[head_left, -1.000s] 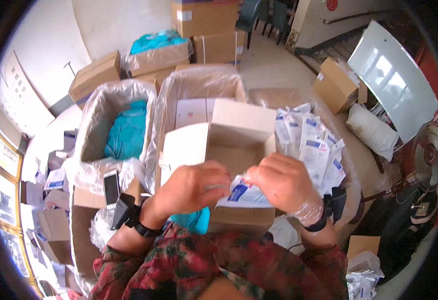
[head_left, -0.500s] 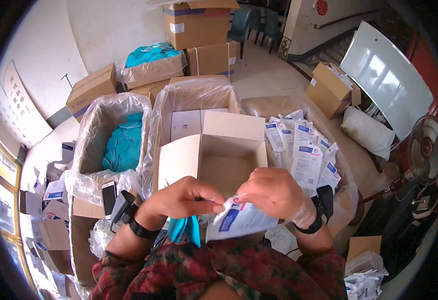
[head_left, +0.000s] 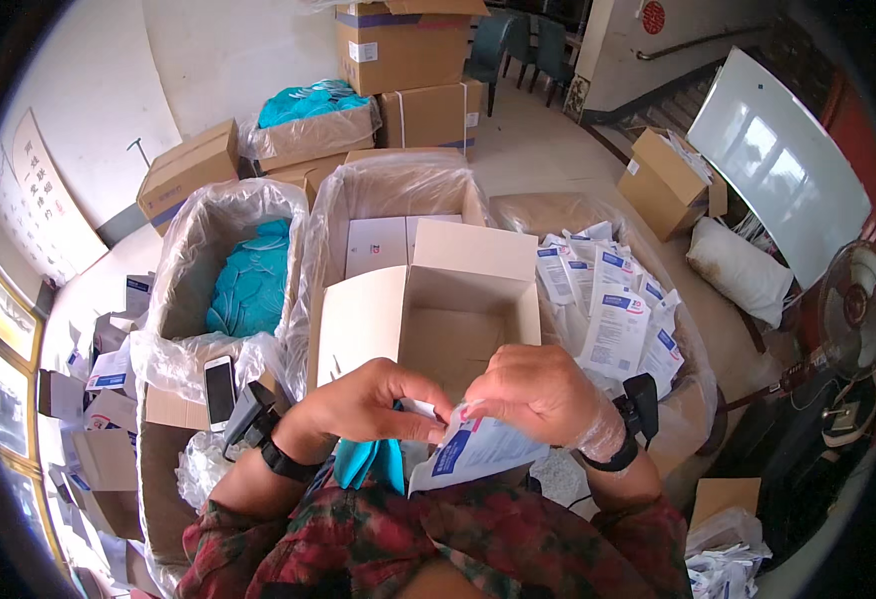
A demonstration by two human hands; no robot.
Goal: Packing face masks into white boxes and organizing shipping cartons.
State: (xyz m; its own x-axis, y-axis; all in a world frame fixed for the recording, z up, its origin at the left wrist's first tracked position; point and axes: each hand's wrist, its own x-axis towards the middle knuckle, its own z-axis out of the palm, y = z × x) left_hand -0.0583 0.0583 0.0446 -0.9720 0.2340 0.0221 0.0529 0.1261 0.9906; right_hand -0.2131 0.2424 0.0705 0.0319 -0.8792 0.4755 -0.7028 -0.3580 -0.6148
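Note:
Both my hands are at a white pouch (head_left: 483,451) with a blue label, held at its top edge in front of my chest. My right hand (head_left: 540,394) is closed, pinching the top edge between thumb and fingers. At the pouch's left corner, my left hand (head_left: 378,399) pinches with thumb and forefinger. Teal folded face masks (head_left: 370,464) show just below the left hand; whether its lower fingers hold them is hidden. Just beyond my hands stands an open carton (head_left: 458,334) with its flaps up.
At left, a plastic-lined box (head_left: 158,309) holds loose teal masks (head_left: 248,285); a phone (head_left: 220,389) lies at its near edge. On the right, a lined box (head_left: 693,369) holds several labelled pouches (head_left: 613,319). A standing fan (head_left: 848,299) is at far right.
My left thumb and forefinger have opened slightly at the pouch's corner. The pouch has tilted a little, and more teal shows below the left hand. The view has shifted slightly.

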